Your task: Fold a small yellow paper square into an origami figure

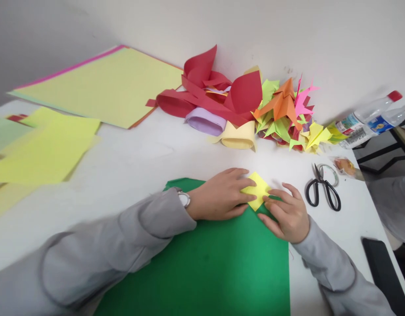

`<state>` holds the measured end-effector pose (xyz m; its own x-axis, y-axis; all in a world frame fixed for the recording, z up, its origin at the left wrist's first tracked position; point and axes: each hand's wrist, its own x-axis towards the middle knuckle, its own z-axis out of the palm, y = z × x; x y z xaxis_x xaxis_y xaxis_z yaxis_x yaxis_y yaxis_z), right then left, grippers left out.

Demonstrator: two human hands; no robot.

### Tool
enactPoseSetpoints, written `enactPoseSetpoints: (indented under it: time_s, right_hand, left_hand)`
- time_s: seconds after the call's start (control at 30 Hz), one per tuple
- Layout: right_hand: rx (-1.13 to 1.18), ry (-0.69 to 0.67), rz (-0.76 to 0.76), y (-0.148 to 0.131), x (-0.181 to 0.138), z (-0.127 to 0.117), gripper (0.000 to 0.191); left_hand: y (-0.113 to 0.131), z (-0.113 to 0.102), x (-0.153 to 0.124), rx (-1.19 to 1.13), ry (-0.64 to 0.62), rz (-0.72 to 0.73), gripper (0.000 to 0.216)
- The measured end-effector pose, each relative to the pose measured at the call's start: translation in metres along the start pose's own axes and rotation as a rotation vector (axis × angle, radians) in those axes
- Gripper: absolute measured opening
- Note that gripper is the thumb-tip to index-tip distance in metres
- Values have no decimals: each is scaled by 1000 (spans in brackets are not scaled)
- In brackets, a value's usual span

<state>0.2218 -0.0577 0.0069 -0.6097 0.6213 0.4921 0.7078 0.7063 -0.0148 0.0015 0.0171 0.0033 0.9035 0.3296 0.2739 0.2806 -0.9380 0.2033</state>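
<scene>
A small yellow folded paper (256,188), diamond-shaped from here, lies near the far edge of a large green sheet (205,267). My left hand (222,195) reaches over from the left, palm down, with its outstretched fingers resting on the paper's left side. At the paper's right corner are the bent fingertips of my right hand (286,215), one finger raised and the thumb apart, lower down over the green sheet. The fingers partly cover the paper, so its exact folds are hidden.
Black-handled scissors (322,188) and a tape roll (330,174) lie to the right, with a black phone (385,272) nearer. Behind are folded paper pieces (284,109), red paper shapes (243,96) and plastic bottles (370,118). Yellow sheets (54,149) and larger sheets (103,87) occupy the left.
</scene>
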Motion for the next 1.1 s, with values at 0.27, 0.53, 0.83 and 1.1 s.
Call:
enactPoseSetpoints:
  time_s: [0.27, 0.53, 0.83, 1.1]
  right_hand:
    - [29, 27, 33, 1, 1, 1, 8]
    - [14, -25, 92, 1, 5, 7, 18]
    - [9, -7, 148, 4, 13, 12, 19]
    - [-9, -92, 186, 5, 18, 16, 34]
  left_hand:
    - [1, -1, 0, -6, 6, 7, 24]
    - [1, 0, 1, -16, 6, 2, 23]
    - [2, 0, 2, -21, 1, -3, 23]
    - [1, 0, 2, -23, -24, -8, 25]
